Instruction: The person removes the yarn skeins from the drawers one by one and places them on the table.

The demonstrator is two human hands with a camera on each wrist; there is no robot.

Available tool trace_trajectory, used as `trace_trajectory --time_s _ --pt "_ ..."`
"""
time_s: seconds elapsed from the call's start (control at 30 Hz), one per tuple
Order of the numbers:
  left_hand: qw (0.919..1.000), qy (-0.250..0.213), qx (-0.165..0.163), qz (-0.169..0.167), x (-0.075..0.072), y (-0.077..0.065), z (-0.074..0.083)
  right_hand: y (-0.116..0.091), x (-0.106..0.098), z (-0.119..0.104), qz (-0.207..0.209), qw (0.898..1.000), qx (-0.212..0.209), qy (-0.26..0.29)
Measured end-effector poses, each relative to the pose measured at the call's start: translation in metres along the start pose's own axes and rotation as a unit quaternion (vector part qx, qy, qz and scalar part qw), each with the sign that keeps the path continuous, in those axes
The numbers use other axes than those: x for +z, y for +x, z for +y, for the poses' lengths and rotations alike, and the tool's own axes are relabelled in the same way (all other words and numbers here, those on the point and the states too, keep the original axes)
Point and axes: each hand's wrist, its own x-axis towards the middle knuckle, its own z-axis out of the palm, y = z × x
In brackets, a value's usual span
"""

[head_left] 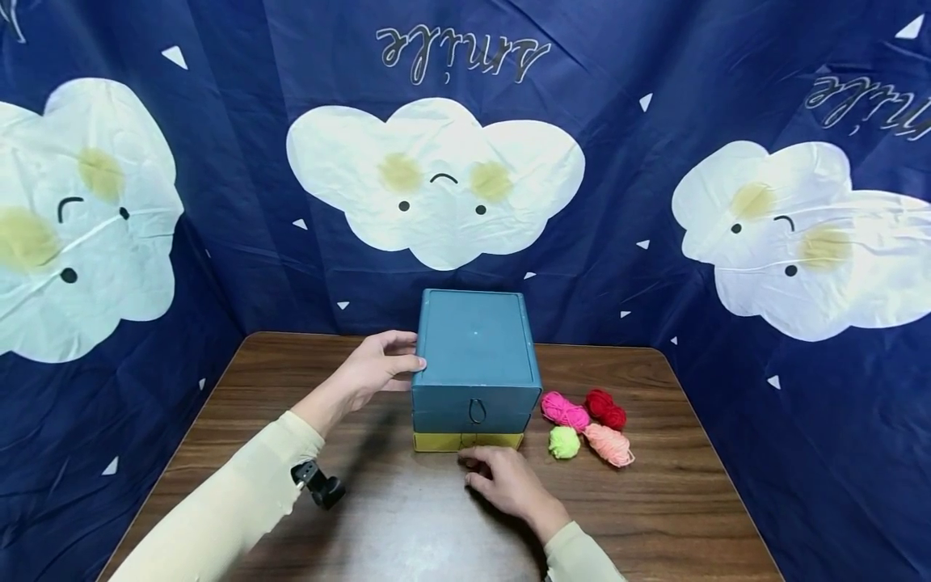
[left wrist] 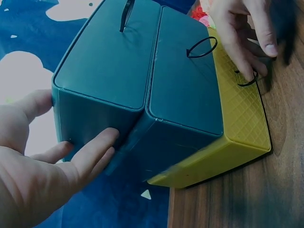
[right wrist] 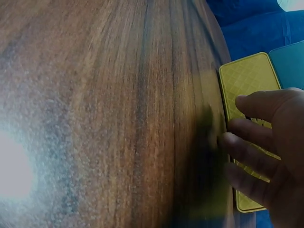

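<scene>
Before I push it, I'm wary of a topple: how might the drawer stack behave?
The drawer stack probably stays rigid: its walls look straight. Pushed near the top, it might tip, standing three tiers high. It may slide on the shiny table.

Drawer stack (head_left: 476, 335): three tiers, upright, flat teal top
Upper drawer (left wrist: 107, 61): teal, smooth front, closed
Middle drawer (left wrist: 185, 92): same teal, closed
Bottom drawer (left wrist: 243, 111): yellow, diamond-patterned front, closed
Loop pulls (left wrist: 125, 15): black, one per front
Place: near the surface's (head_left: 669, 485) far edge, midway between its sides, fronts facing its near edge
</scene>
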Motion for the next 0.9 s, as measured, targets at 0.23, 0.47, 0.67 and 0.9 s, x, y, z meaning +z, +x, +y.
trace_trajectory --time_s 0.23,0.47,0.67,0.9 --pt "1.0 -0.002 -0.002 0.003 0.0015 0.0011 -0.0016 -0.0002 -0.0006 0.0027 0.028 1.0 0.008 -0.005" --pt "1.0 -0.002 0.001 0.004 0.0004 -0.0003 0.0002 -0.0005 -0.0035 0.0022 0.064 0.998 -0.002 -0.016" --pt "1.0 -0.004 0.009 0.0 0.0002 0.0003 -0.0004 -0.0008 -0.0046 0.0017 0.086 0.995 -0.021 -0.036" --pt "1.0 -0.003 0.006 0.006 0.0003 -0.0003 -0.0012 -0.0032 -0.0044 0.0002 0.104 0.993 -0.039 -0.042"
